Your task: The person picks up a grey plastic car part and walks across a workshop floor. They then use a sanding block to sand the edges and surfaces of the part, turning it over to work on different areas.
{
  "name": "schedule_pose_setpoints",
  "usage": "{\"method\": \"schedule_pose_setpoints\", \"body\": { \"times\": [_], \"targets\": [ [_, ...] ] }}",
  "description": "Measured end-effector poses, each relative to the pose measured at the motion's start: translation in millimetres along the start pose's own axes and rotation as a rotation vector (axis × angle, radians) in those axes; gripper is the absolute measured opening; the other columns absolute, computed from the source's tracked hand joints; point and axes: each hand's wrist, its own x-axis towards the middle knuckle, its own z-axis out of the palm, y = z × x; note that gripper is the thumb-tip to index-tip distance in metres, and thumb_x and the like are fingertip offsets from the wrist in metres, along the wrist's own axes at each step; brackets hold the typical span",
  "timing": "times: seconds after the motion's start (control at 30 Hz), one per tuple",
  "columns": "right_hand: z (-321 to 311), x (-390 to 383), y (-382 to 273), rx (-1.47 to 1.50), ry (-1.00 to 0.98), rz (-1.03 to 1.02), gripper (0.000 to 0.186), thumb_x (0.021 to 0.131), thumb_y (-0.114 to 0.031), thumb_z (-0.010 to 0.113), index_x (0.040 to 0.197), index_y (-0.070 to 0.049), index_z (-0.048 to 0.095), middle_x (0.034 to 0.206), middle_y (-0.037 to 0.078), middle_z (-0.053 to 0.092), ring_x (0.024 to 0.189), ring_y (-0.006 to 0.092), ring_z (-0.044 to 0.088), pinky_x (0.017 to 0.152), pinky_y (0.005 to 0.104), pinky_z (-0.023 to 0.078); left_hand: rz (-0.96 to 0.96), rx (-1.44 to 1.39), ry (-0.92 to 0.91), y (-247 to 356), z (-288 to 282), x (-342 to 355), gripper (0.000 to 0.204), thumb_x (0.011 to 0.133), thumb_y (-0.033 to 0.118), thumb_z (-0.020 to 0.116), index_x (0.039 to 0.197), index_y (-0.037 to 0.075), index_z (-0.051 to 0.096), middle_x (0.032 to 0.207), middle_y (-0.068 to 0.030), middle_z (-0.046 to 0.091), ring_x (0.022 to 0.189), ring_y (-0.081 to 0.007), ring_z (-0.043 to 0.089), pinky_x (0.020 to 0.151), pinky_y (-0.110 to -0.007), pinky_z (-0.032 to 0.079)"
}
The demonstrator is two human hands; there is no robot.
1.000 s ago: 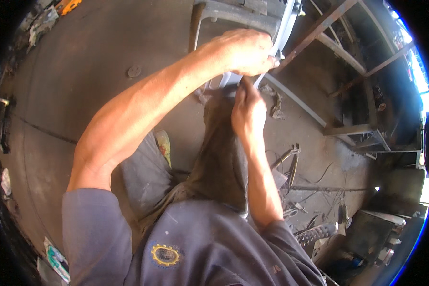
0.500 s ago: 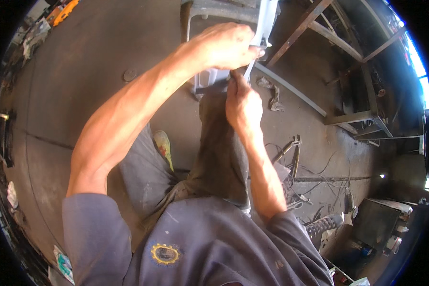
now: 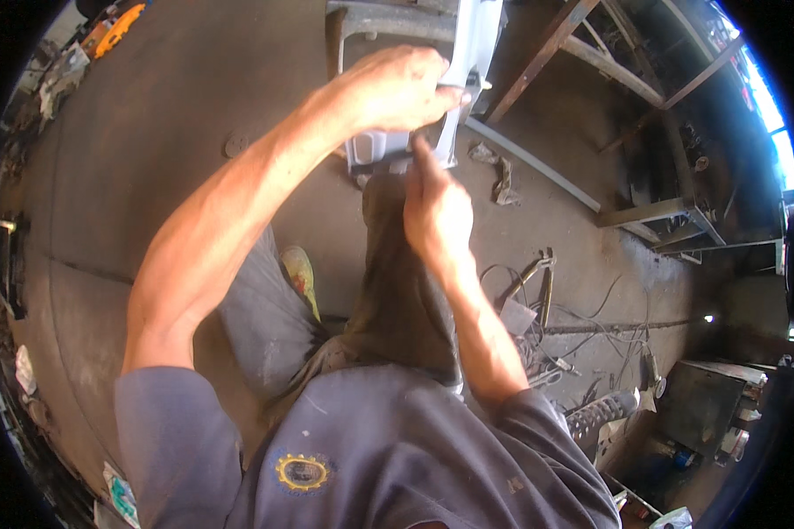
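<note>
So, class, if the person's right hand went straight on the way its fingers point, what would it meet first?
Ahead of the right hand lies, most likely, the left hand; depth is unclear, so the pale grey piece beside it might come first.

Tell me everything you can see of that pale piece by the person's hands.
The pale piece looks smooth and hard, perhaps painted metal or plastic. Its long, narrow strip slants slightly and extends past the picture's top edge. The left hand overlaps its left edge; the right hand is near its lower end. Whether either hand grips it is unclear.
</note>
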Motion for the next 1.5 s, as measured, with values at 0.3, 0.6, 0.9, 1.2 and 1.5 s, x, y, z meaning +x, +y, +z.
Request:
{"method": "schedule_pose_setpoints", "body": {
  "times": [0.3,0.6,0.9,1.2,1.5],
  "targets": [
    [-12.5,1.2,0.5,0.262,-0.104,0.085,0.031,0.095,-0.015,0.052,0.124,-0.008,0.061,0.103,0.025,0.067,0.095,0.0399,0.067,0.083,0.0473,0.053,-0.057,0.018,-0.022,3.5,-2.3,1.9,0.053,0.094,0.046,0.059,0.088,-0.007,0.062,0.073,-0.0210,0.059,0.070,-0.0298,0.062,0.067,-0.044,0.048],
    [-37.6,-39.3,-5.3,0.325,-0.043,0.025,0.040,0.091,-0.010,0.058,0.131,-0.008,0.053,0.101,0.025,0.067,0.099,0.0392,0.066,0.079,0.0435,0.054,0.029,0.067,0.039,-2.4,-1.7,1.4,0.055,0.094,0.048,0.057,0.090,-0.006,0.064,0.076,-0.0216,0.064,0.073,-0.0322,0.066,0.070,-0.045,0.051],
    [-26.1,4.3,15.0,0.025,-0.105,-0.044,0.030,0.093,-0.013,0.059,0.123,-0.012,0.060,0.092,0.016,0.067,0.078,0.0353,0.067,0.068,0.0406,0.055,-0.019,0.051,0.005,6.8,-1.5,0.8,0.053,0.093,0.045,0.059,0.094,-0.007,0.065,0.085,-0.0255,0.065,0.083,-0.0366,0.066,0.075,-0.046,0.050],
    [-17.6,17.6,19.0,-0.113,-0.095,-0.114,0.034,0.092,-0.015,0.060,0.126,-0.017,0.060,0.080,0.012,0.061,0.065,0.0322,0.066,0.058,0.0409,0.054,-0.003,-0.007,-0.074,9.4,-7.0,6.0,0.056,0.093,0.049,0.058,0.089,-0.007,0.063,0.083,-0.0250,0.062,0.079,-0.0343,0.064,0.072,-0.044,0.050],
    [-15.6,17.5,21.8,-0.102,-0.084,-0.145,0.032,0.091,-0.015,0.061,0.123,-0.017,0.062,0.080,0.010,0.061,0.065,0.0321,0.065,0.057,0.0410,0.054,-0.071,-0.050,-0.112,-2.0,-13.5,4.5,0.056,0.092,0.047,0.060,0.093,-0.009,0.063,0.087,-0.0258,0.063,0.081,-0.0358,0.064,0.074,-0.045,0.049]
  ]
}}
